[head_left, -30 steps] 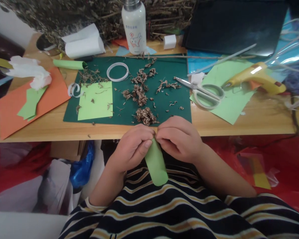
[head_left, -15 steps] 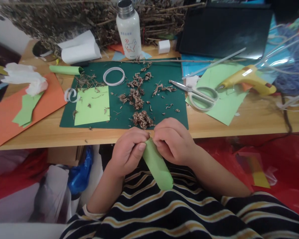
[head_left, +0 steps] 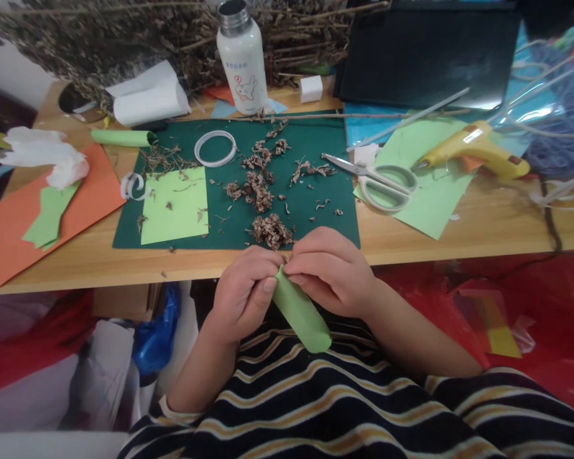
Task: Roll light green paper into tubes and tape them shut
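A rolled tube of green paper (head_left: 302, 313) is held in front of my striped shirt, just off the table's front edge. My left hand (head_left: 246, 290) pinches its upper end between thumb and fingers. Fingers of my right hand (head_left: 332, 271) are closed at the same end from the other side; the fingertips partly hide the tube's opening. Right beyond my hands lies a clump of dried leaves (head_left: 272, 231) on the green cutting mat (head_left: 316, 233). More crumbled dried leaves (head_left: 258, 185) trail behind it, toward the back of the mat.
Scissors (head_left: 387, 185) and a yellow glue gun (head_left: 473, 153) lie at right over green paper (head_left: 430, 210). A white bottle (head_left: 243, 64) stands open at the back, near a tape ring (head_left: 215, 148). Orange paper (head_left: 95, 191) and a second green tube (head_left: 123, 138) are at left.
My right fingers have shifted slightly left, onto the tube's upper end. The tube's lower end has risen a little. The camera view has shifted slightly.
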{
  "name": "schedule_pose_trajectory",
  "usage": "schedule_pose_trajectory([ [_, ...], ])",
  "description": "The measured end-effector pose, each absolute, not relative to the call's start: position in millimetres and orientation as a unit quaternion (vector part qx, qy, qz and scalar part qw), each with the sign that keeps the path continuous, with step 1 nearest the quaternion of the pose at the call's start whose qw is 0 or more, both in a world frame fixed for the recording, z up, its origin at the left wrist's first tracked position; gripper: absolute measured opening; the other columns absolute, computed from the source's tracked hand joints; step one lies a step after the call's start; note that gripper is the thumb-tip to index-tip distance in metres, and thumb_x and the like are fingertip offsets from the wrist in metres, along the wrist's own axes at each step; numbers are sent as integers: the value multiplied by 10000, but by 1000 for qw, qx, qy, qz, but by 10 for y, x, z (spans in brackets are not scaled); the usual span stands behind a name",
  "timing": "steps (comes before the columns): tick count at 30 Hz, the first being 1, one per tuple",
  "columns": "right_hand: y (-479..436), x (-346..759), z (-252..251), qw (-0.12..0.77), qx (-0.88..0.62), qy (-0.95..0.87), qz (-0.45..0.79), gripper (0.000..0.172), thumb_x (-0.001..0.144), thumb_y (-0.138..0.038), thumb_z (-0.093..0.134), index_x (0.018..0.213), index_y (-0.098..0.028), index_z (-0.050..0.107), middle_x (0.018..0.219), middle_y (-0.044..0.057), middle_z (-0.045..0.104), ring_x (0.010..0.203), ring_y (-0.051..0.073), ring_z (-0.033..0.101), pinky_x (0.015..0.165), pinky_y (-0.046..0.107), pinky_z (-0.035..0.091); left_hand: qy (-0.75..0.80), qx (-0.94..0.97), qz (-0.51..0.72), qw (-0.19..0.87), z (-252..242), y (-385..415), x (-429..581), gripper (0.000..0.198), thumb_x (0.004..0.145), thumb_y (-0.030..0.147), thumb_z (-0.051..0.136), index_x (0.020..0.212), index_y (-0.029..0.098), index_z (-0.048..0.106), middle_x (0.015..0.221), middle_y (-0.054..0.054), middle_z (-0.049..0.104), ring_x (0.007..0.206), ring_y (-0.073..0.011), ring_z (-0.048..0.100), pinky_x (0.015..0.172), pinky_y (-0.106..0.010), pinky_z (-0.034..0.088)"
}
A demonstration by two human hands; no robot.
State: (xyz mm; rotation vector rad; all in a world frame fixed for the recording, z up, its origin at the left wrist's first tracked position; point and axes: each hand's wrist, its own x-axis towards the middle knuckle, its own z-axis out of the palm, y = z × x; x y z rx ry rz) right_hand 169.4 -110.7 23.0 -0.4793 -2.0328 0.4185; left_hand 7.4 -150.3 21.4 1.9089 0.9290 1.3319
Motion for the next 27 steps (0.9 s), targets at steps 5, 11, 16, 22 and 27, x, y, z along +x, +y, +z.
schedule_pose_trajectory([
  [5, -1138, 1688, 193, 506, -191, -816, 203, 68, 805, -157, 500, 850, -164, 550, 745, 36, 556, 716, 124, 535, 664, 281, 473, 347, 724, 500, 324, 214, -1512, 75, 141, 864, 178, 391, 803, 171, 518, 745, -29, 539, 724, -129, 501, 684, -279, 414],
  [11, -1164, 1667, 132, 520, -195, -810, 188, 82, 824, -171, 449, 824, -188, 530, 732, 27, 532, 693, 131, 509, 621, 280, 460, 349, 715, 500, 342, 192, -1533, 67, 131, 856, 151, 410, 811, 166, 532, 759, -31, 547, 749, -126, 516, 709, -275, 419],
  [16, -1178, 1630, 100, 529, -199, -804, 187, 101, 828, -149, 421, 772, -182, 498, 726, 31, 514, 691, 135, 499, 613, 277, 457, 339, 715, 505, 343, 207, -1524, 81, 127, 856, 154, 413, 817, 172, 532, 754, -28, 556, 738, -124, 515, 712, -277, 417],
  [22, -1185, 1622, 72, 551, -191, -788, 196, 94, 824, -163, 449, 884, -186, 518, 787, 34, 527, 740, 128, 525, 647, 270, 472, 347, 709, 509, 343, 213, -1525, 99, 145, 861, 189, 408, 792, 177, 535, 746, -31, 568, 715, -131, 516, 693, -290, 418],
  [27, -1179, 1620, 61, 559, -179, -788, 186, 97, 817, -141, 448, 866, -180, 522, 769, 33, 521, 702, 126, 511, 620, 274, 466, 344, 703, 513, 352, 202, -1523, 107, 125, 856, 186, 424, 800, 176, 536, 744, -29, 566, 709, -129, 512, 682, -288, 422],
])
